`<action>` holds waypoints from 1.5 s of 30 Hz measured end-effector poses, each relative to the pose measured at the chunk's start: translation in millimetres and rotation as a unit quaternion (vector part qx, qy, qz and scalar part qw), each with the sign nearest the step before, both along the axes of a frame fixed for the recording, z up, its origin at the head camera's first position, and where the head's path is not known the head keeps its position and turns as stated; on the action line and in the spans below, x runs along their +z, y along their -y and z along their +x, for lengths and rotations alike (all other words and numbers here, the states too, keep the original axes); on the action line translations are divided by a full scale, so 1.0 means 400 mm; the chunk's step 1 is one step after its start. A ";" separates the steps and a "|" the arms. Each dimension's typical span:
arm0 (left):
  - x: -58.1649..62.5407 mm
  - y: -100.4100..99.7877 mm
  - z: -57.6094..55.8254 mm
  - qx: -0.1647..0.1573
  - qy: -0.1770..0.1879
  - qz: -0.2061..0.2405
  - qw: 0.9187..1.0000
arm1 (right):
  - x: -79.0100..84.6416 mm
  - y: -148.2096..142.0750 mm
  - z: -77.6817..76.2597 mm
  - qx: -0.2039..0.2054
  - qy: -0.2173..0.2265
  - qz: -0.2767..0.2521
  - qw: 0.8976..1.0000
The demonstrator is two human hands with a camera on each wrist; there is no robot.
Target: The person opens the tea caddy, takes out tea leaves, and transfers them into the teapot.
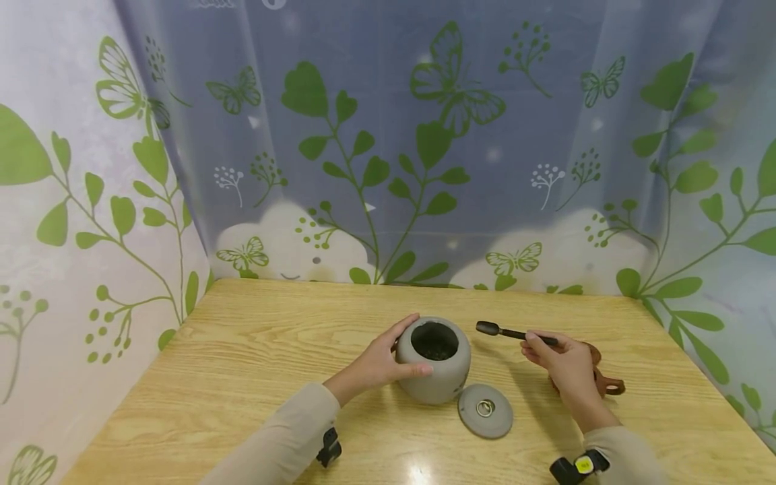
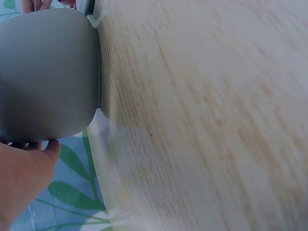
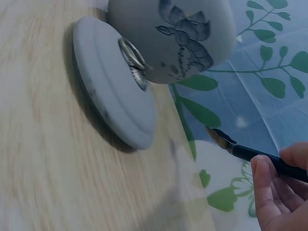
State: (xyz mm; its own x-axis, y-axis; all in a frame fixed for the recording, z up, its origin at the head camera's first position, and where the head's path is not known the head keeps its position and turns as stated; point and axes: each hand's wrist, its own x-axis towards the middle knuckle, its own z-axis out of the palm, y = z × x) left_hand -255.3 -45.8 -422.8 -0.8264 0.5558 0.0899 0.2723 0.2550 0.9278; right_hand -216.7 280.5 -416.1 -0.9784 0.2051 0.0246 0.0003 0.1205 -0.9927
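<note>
A round grey jar (image 1: 432,387) with an uncovered mouth is on the wooden table, dark loose bits visible inside. My left hand (image 1: 383,362) grips its left side, the thumb across the front and the fingers round the back. In the right wrist view, a dark blue lotus design decorates the jar's wall. My right hand (image 1: 568,367) pinches the black handle of a small tea scoop (image 1: 488,328), which hangs above the table to the right of the jar. Whether the scoop's dark bowl holds anything, I cannot tell. The jar's grey lid (image 1: 485,424), with a metal ring, lies beside it.
Partly hidden behind my right hand is a reddish-brown teapot-like vessel (image 1: 609,384) with a looped handle. A patterned cloth (image 1: 382,168) with green leaves and butterflies hangs behind the table (image 1: 273,330) and along both sides.
</note>
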 end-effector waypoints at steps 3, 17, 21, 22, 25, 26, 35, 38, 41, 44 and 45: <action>0.000 0.000 -0.001 0.000 0.001 0.000 1.000 | -0.010 0.016 -0.013 0.015 0.001 0.005 1.000; -0.002 0.000 -0.002 0.001 0.005 0.003 1.000 | -0.053 0.072 -0.088 0.003 0.043 0.071 0.997; 0.000 0.001 -0.001 0.000 0.003 0.004 1.000 | -0.061 0.080 -0.105 -0.008 0.042 0.140 0.989; 0.001 0.000 -0.001 0.000 0.003 0.004 1.000 | -0.063 0.081 -0.109 -0.011 0.042 0.156 0.987; 0.002 0.001 -0.001 0.001 0.004 0.004 1.000 | -0.065 0.083 -0.116 -0.012 0.049 0.192 0.980; 0.003 0.000 -0.001 0.001 0.005 0.005 1.000 | -0.067 0.083 -0.117 -0.011 0.051 0.201 0.978; 0.000 -0.002 -0.005 0.000 0.002 0.003 1.000 | -0.072 0.085 -0.122 -0.001 0.058 0.215 0.975; -0.001 -0.003 -0.005 0.002 -0.002 0.002 1.000 | -0.077 0.083 -0.124 -0.001 0.048 0.252 0.966; -0.003 -0.003 -0.004 0.005 -0.006 -0.004 1.000 | -0.081 0.083 -0.123 0.001 0.040 0.283 0.958; -0.002 -0.002 -0.002 0.006 -0.009 -0.006 1.000 | -0.086 0.084 -0.123 0.003 0.033 0.300 0.954; -0.001 -0.002 -0.002 0.005 -0.010 -0.005 1.000 | -0.086 0.084 -0.123 0.003 0.030 0.301 0.953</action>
State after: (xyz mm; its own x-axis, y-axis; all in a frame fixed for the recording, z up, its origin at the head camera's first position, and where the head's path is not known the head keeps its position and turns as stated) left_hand -256.2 -44.9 -423.4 -0.8299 0.5488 0.1003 0.2877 0.2669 0.9198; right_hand -266.1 246.9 -450.6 -0.9828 0.1666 0.0801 0.0530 0.6688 -0.7415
